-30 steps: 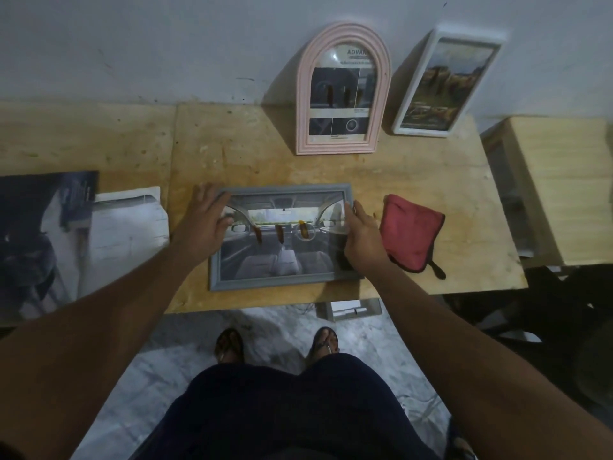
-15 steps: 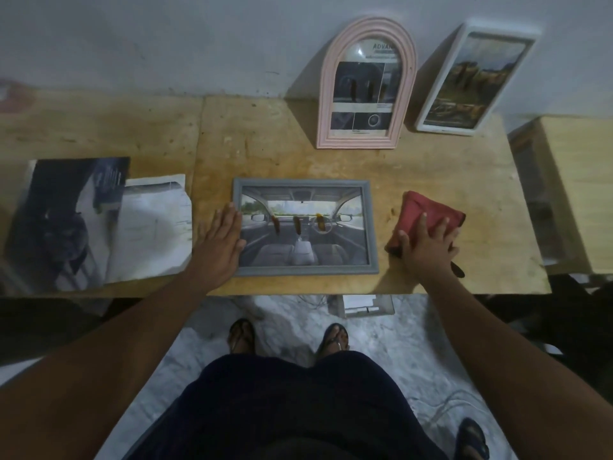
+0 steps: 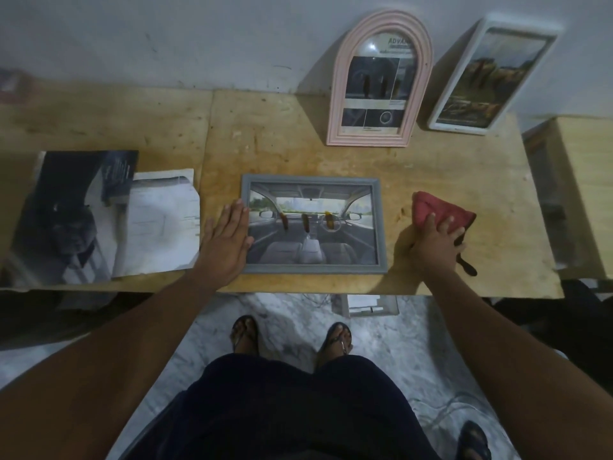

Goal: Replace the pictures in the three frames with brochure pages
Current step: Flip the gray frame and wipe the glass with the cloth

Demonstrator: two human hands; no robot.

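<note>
Cloth (image 3: 428, 203) right of flat frame (image 3: 313, 224)

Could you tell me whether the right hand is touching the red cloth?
Touching: the head view shows the right hand lying on the red cloth.

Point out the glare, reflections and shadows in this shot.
Head view: dim overall; a glare spot near the top of the pink arched frame; orange streaks reflected in the grey frame; the right hand throws a soft shadow leftward on the table.

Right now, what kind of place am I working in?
Likely a plain home workroom: a rough plywood table against a scuffed painted wall, a pink frame leaning on it, and a marble-look floor below.
</note>
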